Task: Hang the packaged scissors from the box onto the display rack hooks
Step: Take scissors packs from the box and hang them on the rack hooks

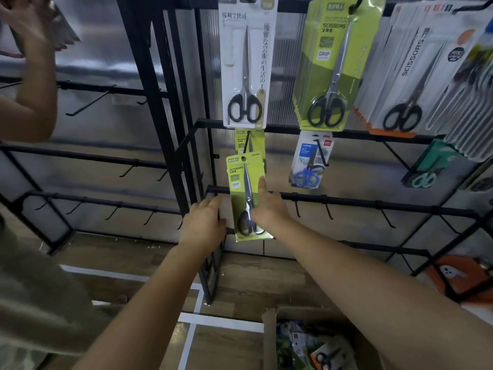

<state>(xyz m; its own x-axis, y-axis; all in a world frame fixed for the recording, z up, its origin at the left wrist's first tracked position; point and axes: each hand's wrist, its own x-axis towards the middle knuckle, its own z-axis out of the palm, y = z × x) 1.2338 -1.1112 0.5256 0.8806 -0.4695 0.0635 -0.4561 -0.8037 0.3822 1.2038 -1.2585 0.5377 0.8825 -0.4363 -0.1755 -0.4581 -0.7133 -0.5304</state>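
The right hand point(268, 209) pinches a green scissors pack point(246, 196) by its right edge, index finger stretched up along the card and the rest of the fingers tucked round the lower part near the black handles. The pack is upright, held in front of the black display rack point(346, 201), its punched hole up top just below another green pack point(249, 141) already hanging on a hook. The left hand point(204, 224) rests on the rack's vertical post just left of the pack, fingers fairly straight against the metal, holding nothing.

Room to move: bare hooks point(329, 210) stick out along the rail right of the hand, so that stretch is open. Up above it's crowded, with a white carded pair point(245, 62), a stack of green packs point(333, 68) and white SCISSORS packs point(416, 76) on the top row. A blue-handled pair point(309, 161) hangs to the right on the middle row, well apart from the held pack.

The cardboard box point(314, 343) sits on the wooden floor at the bottom, with more packs inside. Another person's arm point(29, 84) is raised at the far left by a second rack point(106, 161) with bare hooks.
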